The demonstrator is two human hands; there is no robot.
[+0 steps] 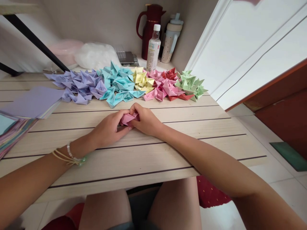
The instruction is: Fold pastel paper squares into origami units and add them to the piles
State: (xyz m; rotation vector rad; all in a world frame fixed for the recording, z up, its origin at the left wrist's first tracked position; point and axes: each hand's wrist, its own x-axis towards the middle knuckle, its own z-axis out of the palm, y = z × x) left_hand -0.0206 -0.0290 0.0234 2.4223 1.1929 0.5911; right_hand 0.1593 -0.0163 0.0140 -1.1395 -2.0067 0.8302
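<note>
A small folded pink paper piece (127,118) lies on the slatted wooden table (144,153), pinched from both sides. My left hand (109,129) grips its left end with curled fingers. My right hand (145,119) closes on its right end, thumb on top. Beyond my hands runs a row of finished folded paper shapes: purple (80,86), blue (118,84), yellow (141,80), pink and red (165,86), green (190,84). Bracelets circle my left wrist.
A stack of coloured paper sheets (26,110) with purple on top sits at the left edge. At the back stand a clear bottle (153,48), a dark red thermos jug (150,25), a beige cup (170,38) and plastic bags (96,54). A white door (251,48) is at right.
</note>
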